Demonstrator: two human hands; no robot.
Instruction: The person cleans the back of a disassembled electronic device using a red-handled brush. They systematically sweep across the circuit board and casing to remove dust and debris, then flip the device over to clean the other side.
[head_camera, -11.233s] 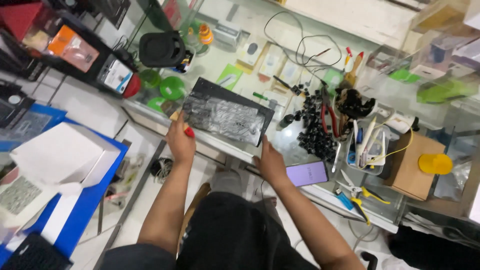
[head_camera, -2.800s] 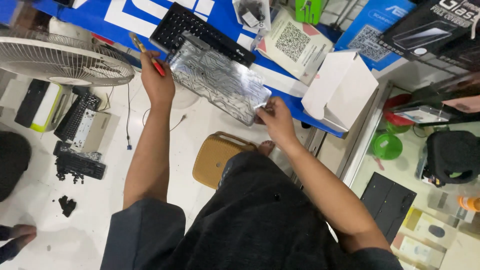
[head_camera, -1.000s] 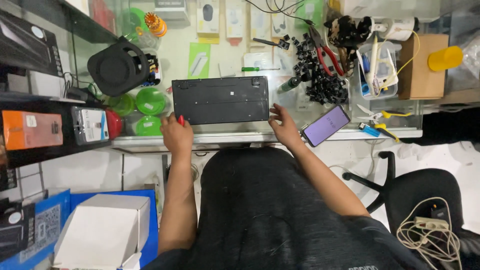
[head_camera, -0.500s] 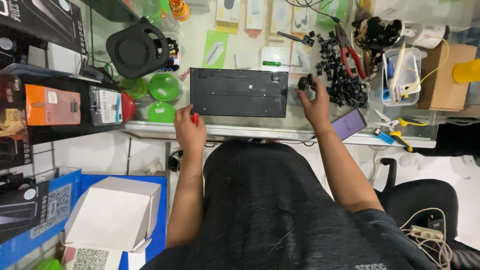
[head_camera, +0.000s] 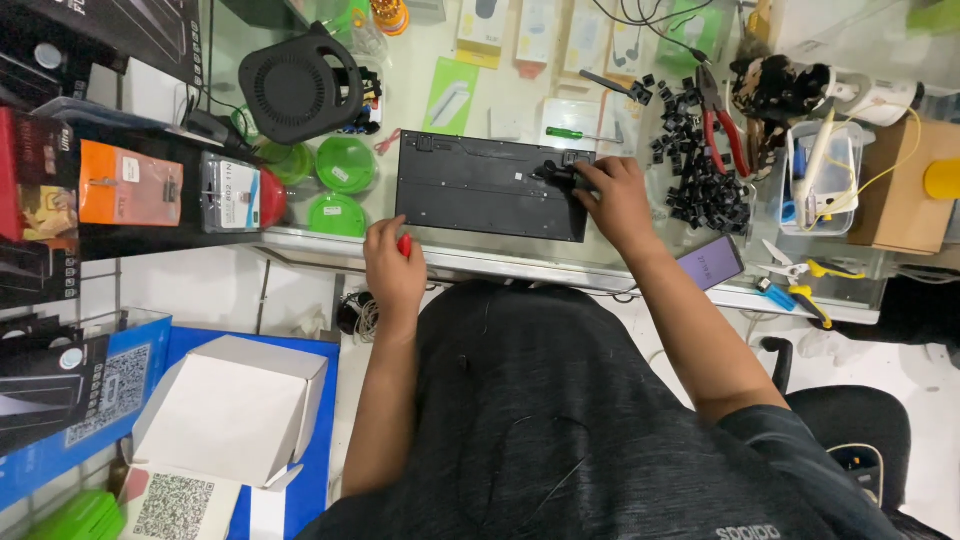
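Black rectangular keyboard (head_camera: 490, 185) lies face down, flat on the glass tabletop (head_camera: 520, 262), just behind its front edge. Right hand (head_camera: 612, 195) rests on the keyboard's right end, its grip closed around a small black piece (head_camera: 556, 174). Left hand (head_camera: 395, 262) sits at the tabletop's edge just before the keyboard, grip clenched on a red-handled tool (head_camera: 404, 244). Loose black keycaps (head_camera: 700, 190) lie heaped to the right.

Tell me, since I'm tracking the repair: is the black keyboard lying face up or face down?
Face down: the black keyboard shows a flat underside without keys; loose black keycaps lie beside it on the glass counter.
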